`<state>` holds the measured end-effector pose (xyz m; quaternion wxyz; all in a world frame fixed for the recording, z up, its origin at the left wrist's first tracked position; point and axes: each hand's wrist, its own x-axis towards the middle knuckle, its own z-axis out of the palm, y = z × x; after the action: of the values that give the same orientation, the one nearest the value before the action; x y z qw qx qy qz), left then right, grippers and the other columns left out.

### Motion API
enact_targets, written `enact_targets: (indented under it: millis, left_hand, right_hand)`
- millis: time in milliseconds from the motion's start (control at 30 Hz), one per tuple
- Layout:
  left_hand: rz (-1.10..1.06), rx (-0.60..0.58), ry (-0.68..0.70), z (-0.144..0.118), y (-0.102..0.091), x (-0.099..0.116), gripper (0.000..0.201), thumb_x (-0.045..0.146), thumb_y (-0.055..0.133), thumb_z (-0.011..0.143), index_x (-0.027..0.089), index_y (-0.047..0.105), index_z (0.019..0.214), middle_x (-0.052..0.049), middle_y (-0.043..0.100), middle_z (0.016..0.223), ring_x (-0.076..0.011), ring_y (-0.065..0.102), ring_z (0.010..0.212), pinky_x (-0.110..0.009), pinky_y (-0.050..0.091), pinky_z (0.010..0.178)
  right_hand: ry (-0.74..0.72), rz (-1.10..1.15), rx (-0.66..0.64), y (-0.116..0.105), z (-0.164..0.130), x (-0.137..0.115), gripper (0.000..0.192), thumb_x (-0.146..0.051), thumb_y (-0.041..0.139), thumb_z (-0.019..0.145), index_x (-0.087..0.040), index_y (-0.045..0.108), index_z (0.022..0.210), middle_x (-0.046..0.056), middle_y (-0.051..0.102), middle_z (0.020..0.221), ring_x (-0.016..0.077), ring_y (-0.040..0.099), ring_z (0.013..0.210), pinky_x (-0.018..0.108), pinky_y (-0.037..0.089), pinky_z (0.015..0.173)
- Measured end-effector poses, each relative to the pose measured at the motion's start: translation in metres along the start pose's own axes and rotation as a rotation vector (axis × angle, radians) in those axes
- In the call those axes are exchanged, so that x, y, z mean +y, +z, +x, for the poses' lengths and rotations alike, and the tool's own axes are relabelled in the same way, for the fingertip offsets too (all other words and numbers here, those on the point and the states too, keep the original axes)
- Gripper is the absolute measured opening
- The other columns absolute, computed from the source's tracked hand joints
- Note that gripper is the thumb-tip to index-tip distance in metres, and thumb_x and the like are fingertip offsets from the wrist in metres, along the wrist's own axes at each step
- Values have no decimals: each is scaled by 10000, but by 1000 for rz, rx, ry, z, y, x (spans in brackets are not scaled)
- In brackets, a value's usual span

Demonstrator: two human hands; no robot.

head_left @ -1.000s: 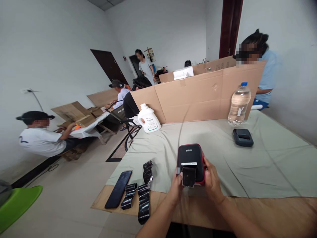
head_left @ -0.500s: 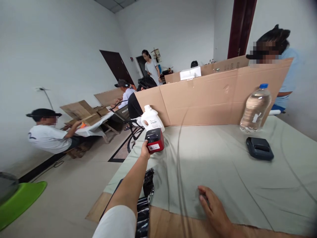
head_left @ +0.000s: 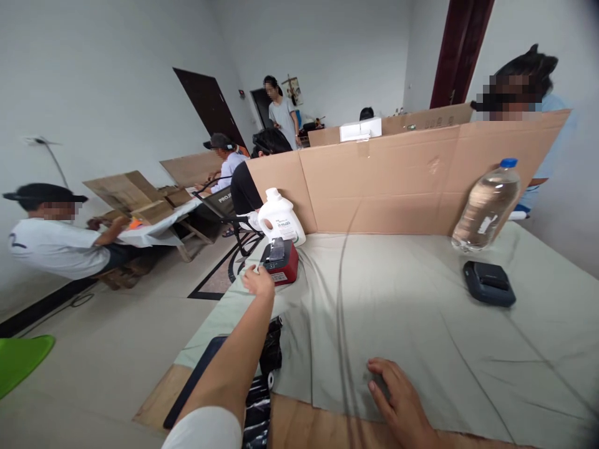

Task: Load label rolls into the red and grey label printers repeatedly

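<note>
Left hand [head_left: 258, 280] empty, just beside red printer [head_left: 279, 262]

"PROJ" on chair back [head_left: 223, 201].

A bare makeshift workroom — plain white walls, dark doors [head_left: 206, 106] and a tiled floor [head_left: 112, 349]. Several people sit at separate stations, each counter [head_left: 421, 299] screened by an upright cardboard divider [head_left: 397, 181] — another folded cardboard screen [head_left: 126, 193] stands at the next one. A grey-green cloth [head_left: 444, 349] covers the wooden counter, carrying a water bottle [head_left: 486, 204], a detergent jug [head_left: 279, 218] and small label printers [head_left: 488, 284].
</note>
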<state>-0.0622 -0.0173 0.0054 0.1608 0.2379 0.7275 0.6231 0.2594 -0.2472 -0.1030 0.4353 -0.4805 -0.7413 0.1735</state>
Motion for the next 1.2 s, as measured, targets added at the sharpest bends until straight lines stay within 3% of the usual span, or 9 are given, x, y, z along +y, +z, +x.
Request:
enact_targets:
  millis: [100,167,333,433,500,667,800,1000,1200]
  left_hand:
    - [-58,-143,116,-70,11,-18,219,190,521,780,205,553,996,-69,557,1161,-204,488,1156,-333,362,1007]
    - [-236,-394,236,-127,19,-38,168,231,491,796,197,556,948,-55,593,1029,-182,549,1031,-316,416,929]
    - [-371,-542,74,-219,15,-86,151,308,500,783,185,567,841,-29,601,816,-159,569,786,-272,447,707]
    - [-349,-561,68,-223,8,-97,148,311,523,761,180,579,802,-27,605,793,-158,564,767,-275,446,712]
    - [-336,-600,82,-218,6,-98,161,323,530,760,179,589,798,-29,611,793,-162,568,770,-284,451,726]
    - [-336,-652,62,-215,6,-93,166,336,555,745,177,582,786,-26,606,774,-165,572,774,-295,458,755]
    - [-317,-719,77,-216,9,-94,148,315,555,752,174,572,798,-17,589,777,-157,560,771,-285,448,756]
    - [-252,-761,167,-218,8,-93,120,276,530,787,177,576,835,-14,576,794,-148,540,761,-273,431,735]
    - [-320,-948,129,-227,-1,-81,196,338,591,799,172,596,904,-45,591,872,-156,563,781,-286,447,732]
  right_hand:
    - [49,55,-43,-2,4,-5,145,-283,491,897,-242,609,972,60,676,962,202,651,915,330,556,784]
    - [71,97,-67,-3,2,-11,155,-285,463,906,-233,609,921,55,671,910,198,644,884,325,543,770]
    - [67,175,-239,-11,-10,-17,154,-284,464,884,-221,602,910,55,660,897,190,618,880,328,512,785]
    - [25,100,-279,-38,7,8,203,-317,502,852,-229,602,1006,82,653,1004,210,597,963,365,488,854]
    - [95,-116,-102,-69,36,38,255,-365,511,837,-232,601,1035,103,633,1082,242,560,1050,420,440,936]
    - [394,-564,292,-160,116,124,556,-450,553,753,-111,538,1193,232,370,1397,430,244,1315,636,186,1034]
    - [857,-760,326,-200,132,168,831,-576,631,657,-181,414,1356,217,232,1487,472,261,1301,618,263,978]
    - [937,-680,301,-193,123,180,924,-564,609,660,-84,339,1403,273,451,1294,422,435,1204,510,339,973]
    - [499,-378,354,-135,107,116,861,-528,648,656,-50,414,1333,234,502,1271,358,470,1177,474,358,1012]
